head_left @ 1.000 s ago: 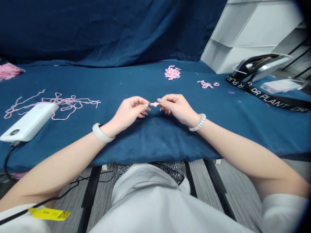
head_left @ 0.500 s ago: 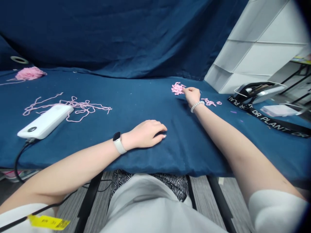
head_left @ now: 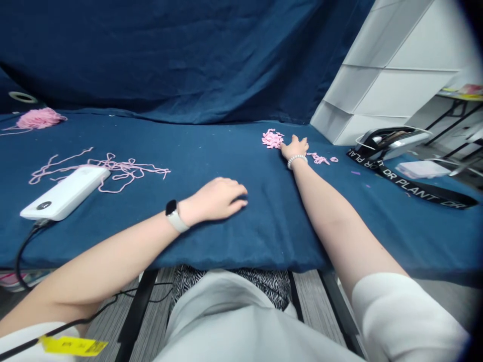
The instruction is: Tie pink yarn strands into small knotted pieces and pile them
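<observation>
We noted the person's right hand [head_left: 295, 148] lying palm down at upper centre-right of the frame, fingers spread and apart, directly beside a small heap of pink yarn pieces [head_left: 272, 139]. We could not tell whether the fingertips touched the heap, and we saw nothing held. A few loose pink scraps [head_left: 319, 159] lay just right of that hand. A beaded bracelet [head_left: 297, 161] circled the right wrist.

The left hand [head_left: 217, 200] rested at centre on the navy cloth [head_left: 271, 236], fingers loosely curled, with nothing visible in them. A smartwatch [head_left: 172, 215] sat on that wrist.

Much yarn appeared unworked: a long tangled pink strand [head_left: 101, 168] lay at left, partly behind a white power bank [head_left: 64, 193], and a fluffy pink yarn bundle [head_left: 37, 118] sat at upper left. Only the small heap and scraps looked already divided. At right lay a black lanyard [head_left: 411, 187], near a white shelf unit [head_left: 377, 85].
</observation>
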`<state>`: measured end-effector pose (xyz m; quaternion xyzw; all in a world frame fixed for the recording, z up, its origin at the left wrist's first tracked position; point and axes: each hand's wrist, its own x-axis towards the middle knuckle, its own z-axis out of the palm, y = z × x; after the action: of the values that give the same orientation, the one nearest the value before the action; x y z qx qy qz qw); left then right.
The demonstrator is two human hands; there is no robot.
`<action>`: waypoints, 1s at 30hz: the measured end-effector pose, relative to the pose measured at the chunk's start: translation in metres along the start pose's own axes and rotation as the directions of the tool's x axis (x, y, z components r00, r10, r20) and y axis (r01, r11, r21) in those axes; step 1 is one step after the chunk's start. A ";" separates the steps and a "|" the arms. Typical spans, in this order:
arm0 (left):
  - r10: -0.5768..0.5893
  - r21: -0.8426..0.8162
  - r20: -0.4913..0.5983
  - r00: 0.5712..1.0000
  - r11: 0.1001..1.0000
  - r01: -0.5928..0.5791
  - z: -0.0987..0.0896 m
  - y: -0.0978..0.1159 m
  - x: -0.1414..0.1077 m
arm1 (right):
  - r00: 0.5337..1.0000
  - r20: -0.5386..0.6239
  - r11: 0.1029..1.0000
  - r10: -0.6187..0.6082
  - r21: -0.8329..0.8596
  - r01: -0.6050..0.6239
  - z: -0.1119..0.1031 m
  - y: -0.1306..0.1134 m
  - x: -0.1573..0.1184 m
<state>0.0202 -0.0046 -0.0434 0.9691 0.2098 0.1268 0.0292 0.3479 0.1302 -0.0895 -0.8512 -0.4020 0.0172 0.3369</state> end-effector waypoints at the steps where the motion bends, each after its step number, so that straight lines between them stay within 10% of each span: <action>1: -0.102 0.038 -0.026 0.994 0.994 0.103 -0.007 -0.016 -0.001 | 1.000 0.004 1.000 0.008 0.008 -0.008 -0.002 0.001 -0.001; 5: -0.575 0.172 -0.111 0.811 0.792 0.585 -0.045 -0.104 -0.029 | 1.000 0.016 0.999 0.020 0.044 -0.021 -0.006 0.002 -0.003; 10: -0.849 0.198 -0.054 0.526 0.507 0.839 -0.077 -0.188 -0.086 | 1.000 0.021 0.998 0.016 0.064 -0.017 -0.007 0.000 -0.006; 17: -0.815 0.048 0.121 0.567 0.576 0.816 -0.075 -0.197 -0.099 | 1.000 0.000 0.996 -0.006 0.084 0.006 -0.006 0.003 -0.006; 30: -0.859 0.043 0.020 0.511 0.512 0.858 -0.062 -0.197 -0.096 | 1.000 0.013 0.994 -0.018 0.104 0.017 -0.004 0.008 -0.001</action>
<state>-0.1595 0.1355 -0.0279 0.7414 0.6622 0.0743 0.0788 0.3537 0.1234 -0.0915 -0.8288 -0.4104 0.0413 0.3781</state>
